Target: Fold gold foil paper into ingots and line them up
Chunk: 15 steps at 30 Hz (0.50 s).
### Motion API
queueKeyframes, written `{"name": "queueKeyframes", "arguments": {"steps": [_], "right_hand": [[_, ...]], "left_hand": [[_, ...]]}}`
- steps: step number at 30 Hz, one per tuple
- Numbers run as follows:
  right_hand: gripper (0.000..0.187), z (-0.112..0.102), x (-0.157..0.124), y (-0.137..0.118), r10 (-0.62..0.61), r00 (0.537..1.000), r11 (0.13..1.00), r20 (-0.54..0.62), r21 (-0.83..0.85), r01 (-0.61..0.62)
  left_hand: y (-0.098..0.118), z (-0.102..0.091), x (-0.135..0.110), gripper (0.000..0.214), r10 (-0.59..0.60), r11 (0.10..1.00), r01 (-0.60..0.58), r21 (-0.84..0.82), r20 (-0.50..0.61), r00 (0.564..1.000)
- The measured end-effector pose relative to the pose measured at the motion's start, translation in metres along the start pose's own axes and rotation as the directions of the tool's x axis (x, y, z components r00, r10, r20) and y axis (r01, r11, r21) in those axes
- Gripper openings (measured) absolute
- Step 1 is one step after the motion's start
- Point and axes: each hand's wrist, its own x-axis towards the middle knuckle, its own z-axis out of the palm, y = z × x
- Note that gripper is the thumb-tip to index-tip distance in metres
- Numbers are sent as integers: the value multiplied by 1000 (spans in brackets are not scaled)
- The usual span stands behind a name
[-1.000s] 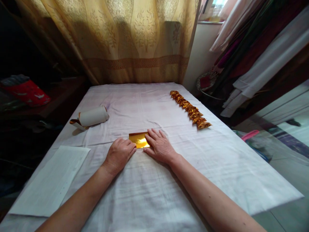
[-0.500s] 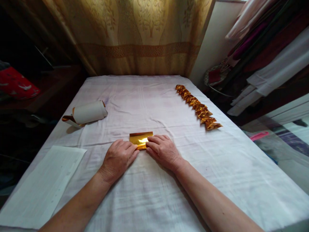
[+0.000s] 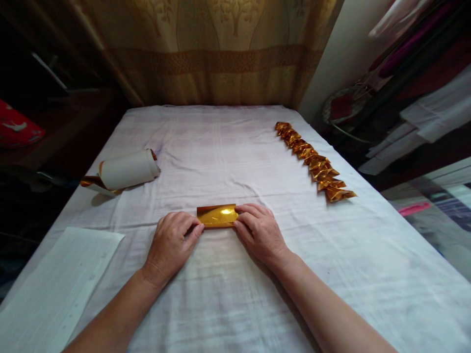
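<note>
A small sheet of shiny gold foil paper (image 3: 217,215) lies near the middle of the cloth-covered table, its near edge folded over. My left hand (image 3: 172,245) pinches its near left corner between thumb and fingers. At the right end, my right hand (image 3: 260,230) has its fingers closed on the edge, the thumb low at the near corner. The foil's far edge looks slightly raised and darker. Parts of both ends are hidden under my fingers.
A roll of white-backed gold paper (image 3: 127,169) lies on the left. White paper sheets (image 3: 69,279) rest at the near left. A row of folded gold foil pieces (image 3: 312,162) runs along the right. Behind the white cloth (image 3: 213,142) hangs a patterned curtain (image 3: 221,63).
My hands have moved apart toward the two ends of the foil, so more of its gold face and near fold shows. The whole view has shifted slightly.
</note>
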Motion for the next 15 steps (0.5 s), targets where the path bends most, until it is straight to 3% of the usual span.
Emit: {"name": "queueKeyframes", "arguments": {"steps": [7,15], "right_hand": [[14,4,2,-6,128,992,992,-12,3,-128],[16,5,4,-6,194,981,980,-16,-48,-194]], "left_hand": [[0,2,1,23,-28,999,29,35,-9,1000],[0,2,0,19,-44,998,44,43,-10,999]]}}
